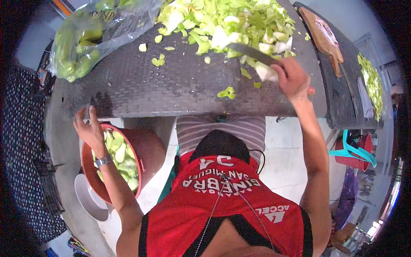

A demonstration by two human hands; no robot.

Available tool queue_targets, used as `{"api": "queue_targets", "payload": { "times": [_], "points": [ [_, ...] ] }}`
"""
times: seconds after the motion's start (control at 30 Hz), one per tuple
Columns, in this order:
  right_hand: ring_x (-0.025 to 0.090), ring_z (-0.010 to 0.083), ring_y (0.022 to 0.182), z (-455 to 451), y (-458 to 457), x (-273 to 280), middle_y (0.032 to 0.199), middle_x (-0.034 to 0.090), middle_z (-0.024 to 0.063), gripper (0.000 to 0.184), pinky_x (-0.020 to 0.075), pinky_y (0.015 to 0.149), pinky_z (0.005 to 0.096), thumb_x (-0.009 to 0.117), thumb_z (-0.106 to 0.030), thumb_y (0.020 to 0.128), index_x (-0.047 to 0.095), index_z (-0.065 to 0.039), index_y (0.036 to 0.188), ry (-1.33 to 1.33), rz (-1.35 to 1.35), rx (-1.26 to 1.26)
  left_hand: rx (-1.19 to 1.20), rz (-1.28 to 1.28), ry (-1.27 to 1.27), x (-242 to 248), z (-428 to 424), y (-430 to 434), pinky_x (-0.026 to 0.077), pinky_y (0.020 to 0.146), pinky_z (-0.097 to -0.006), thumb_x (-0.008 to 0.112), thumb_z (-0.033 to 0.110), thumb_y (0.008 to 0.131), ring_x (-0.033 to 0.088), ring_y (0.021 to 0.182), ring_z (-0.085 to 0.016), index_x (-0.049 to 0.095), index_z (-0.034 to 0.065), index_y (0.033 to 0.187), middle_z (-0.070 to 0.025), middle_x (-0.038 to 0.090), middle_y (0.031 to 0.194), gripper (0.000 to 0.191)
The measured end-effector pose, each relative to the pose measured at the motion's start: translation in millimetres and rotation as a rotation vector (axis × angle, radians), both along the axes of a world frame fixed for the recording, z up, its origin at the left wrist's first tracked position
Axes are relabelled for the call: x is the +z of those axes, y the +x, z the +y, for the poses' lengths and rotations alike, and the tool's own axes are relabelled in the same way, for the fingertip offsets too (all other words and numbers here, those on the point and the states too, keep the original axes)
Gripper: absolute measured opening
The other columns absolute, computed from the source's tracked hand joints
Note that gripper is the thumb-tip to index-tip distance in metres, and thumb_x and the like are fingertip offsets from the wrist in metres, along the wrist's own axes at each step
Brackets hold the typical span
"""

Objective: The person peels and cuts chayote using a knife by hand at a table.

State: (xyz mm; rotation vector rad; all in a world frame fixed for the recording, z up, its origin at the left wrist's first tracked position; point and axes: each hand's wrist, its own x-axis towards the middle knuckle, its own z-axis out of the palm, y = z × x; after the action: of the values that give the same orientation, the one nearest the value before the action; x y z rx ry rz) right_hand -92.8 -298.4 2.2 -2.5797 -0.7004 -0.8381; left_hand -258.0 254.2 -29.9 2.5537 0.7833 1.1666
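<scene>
My right hand (293, 78) grips a kitchen knife (253, 53), its broad blade pointing left over the near edge of a heap of green and white vegetable peelings (231, 22). A reddish handle end shows past my palm. Just below the blade is a pale cut piece (266, 72); I cannot tell whether the knife touches it. My left hand (87, 127) is empty, fingers apart, by the table's front left edge. It hangs above the rim of a red bucket (141, 160), which holds several peeled pale green vegetables (120, 152).
A clear plastic bag (112, 41) of unpeeled green vegetables lies on the dark woven-patterned table (154, 86). On another dark table at right are a wooden cutting board (321, 38) and more green scraps (371, 85). A pale basin (91, 199) sits beside the bucket.
</scene>
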Motion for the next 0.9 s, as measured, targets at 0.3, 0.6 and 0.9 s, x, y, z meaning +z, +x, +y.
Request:
{"api": "queue_targets", "payload": {
  "times": [0.3, 0.6, 0.9],
  "points": [
    [0.067, 0.0361, 0.08, -9.9, -57.5, 21.4, 0.083, 0.068, 0.0118, 0.016, 0.0533, 0.069, 0.044, 0.07, -0.006, 0.078, 0.07, -0.005, 0.093, -0.178, 0.375, 0.391, -0.134, -0.133, -0.215, 1.0, -42.0, -1.2, 0.048, 0.094, -0.0382, 0.071, 0.024, 0.093, 0.062, 0.108, -0.027, 0.068, -0.0042, 0.109, -0.0159, 0.064, 0.116, 0.032],
    [0.065, 0.0328, 0.079, -25.9, -44.6, 25.6, 0.085, 0.067, 0.011, 0.007, 0.0529, 0.072, 0.0419, 0.066, -0.004, 0.079, 0.068, -0.004, 0.085, -0.047, 0.349, 0.264, -0.233, -0.137, -0.314, 10.0, -71.2, 5.8, 0.054, 0.084, -0.0323, 0.069, 0.016, 0.094, 0.062, 0.103, -0.018, 0.066, -0.0036, 0.113, -0.0112, 0.06, 0.122, 0.027],
    [0.064, 0.034, 0.086, -44.5, -11.5, 3.6, 0.092, 0.067, 0.0112, 0.016, 0.0525, 0.073, 0.0424, 0.063, -0.001, 0.074, 0.067, -0.004, 0.089, -0.186, 0.219, 0.287, -0.262, -0.142, -0.307, 10.7, -85.2, 20.9, 0.053, 0.084, -0.0313, 0.068, 0.014, 0.094, 0.062, 0.106, -0.021, 0.066, -0.0018, 0.114, -0.0133, 0.059, 0.126, 0.025]
  ]
}}
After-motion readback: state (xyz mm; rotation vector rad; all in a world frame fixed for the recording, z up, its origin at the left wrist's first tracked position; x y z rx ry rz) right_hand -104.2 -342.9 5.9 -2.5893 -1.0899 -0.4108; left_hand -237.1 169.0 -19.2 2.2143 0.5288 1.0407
